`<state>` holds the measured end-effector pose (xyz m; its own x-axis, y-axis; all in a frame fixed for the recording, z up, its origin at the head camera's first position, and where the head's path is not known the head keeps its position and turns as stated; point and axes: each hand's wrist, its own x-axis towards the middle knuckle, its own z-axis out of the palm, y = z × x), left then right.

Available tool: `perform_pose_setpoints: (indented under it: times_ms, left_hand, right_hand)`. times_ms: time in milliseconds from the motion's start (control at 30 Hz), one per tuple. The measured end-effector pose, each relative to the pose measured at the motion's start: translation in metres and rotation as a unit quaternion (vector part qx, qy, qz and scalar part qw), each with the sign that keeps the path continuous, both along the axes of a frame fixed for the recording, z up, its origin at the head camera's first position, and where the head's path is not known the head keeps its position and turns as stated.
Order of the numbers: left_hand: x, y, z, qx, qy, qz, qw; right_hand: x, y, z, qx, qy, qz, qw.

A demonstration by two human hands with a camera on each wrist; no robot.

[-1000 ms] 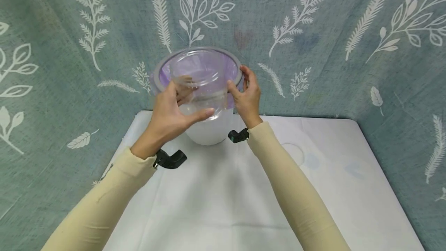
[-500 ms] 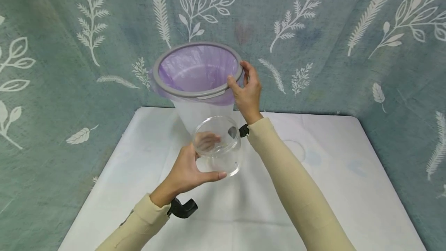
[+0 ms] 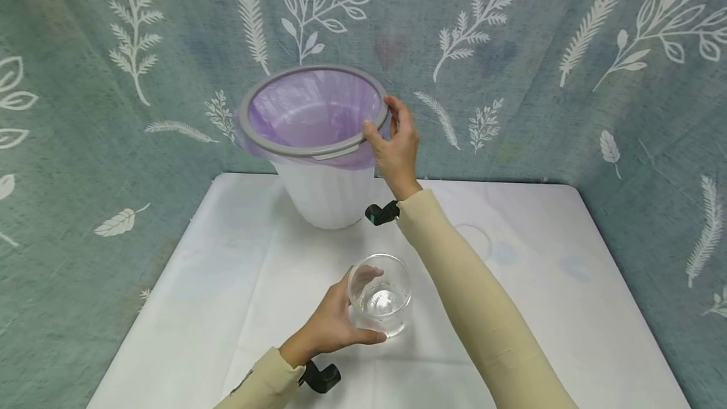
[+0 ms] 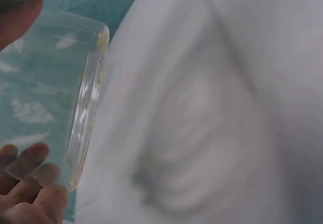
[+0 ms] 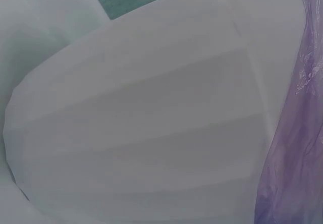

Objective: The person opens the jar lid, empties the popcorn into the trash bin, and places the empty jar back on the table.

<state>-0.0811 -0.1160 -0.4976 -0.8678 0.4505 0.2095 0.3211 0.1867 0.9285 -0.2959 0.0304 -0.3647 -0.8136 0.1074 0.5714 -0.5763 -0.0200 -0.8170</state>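
Note:
My left hand [image 3: 335, 327] grips a clear, round container [image 3: 382, 292] around its side, low over the front of the table. In the left wrist view the container [image 4: 55, 82] shows small yellowish specks along its base edge, with fingers on one side and the thumb on the other. At the back, a white trash bin [image 3: 329, 194] stands upright with a grey rim ring [image 3: 272, 142] and a purple bag [image 3: 318, 109] lining it. My right hand [image 3: 397, 147] pinches the ring at its right side. The right wrist view shows the bin's ribbed wall [image 5: 141, 113].
A white cloth covers the table [image 3: 500, 320]. A faint clear ring [image 3: 474, 240] lies on it, right of the bin. Behind and at both sides hangs a green curtain [image 3: 511, 81] with white leaf prints.
My left hand has brought the container from over the bin's mouth down toward me and slightly right, turning its opening upward. My right hand has stayed on the ring.

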Motion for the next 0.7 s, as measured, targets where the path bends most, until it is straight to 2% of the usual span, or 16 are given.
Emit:
perform_pose_setpoints:
  times_ms: [167,367,500,700]
  left_hand:
    - [0.000,0.007,-0.020,-0.032,-0.025,0.006,0.9992]
    - [0.000,0.011,-0.039,-0.064,-0.034,0.009,0.9973]
    - [-0.001,0.011,-0.046,-0.071,-0.025,0.010,0.9971]
    - [-0.002,0.012,-0.050,-0.076,-0.021,0.009,0.9969]
  right_hand:
    - [-0.001,0.000,0.000,0.001,0.005,-0.003,1.000]
    - [-0.001,-0.001,0.000,-0.003,0.002,-0.004,1.000]
    - [-0.001,-0.002,0.000,-0.004,0.002,-0.003,1.000]
    - [-0.001,-0.002,-0.001,0.000,0.001,-0.005,1.000]
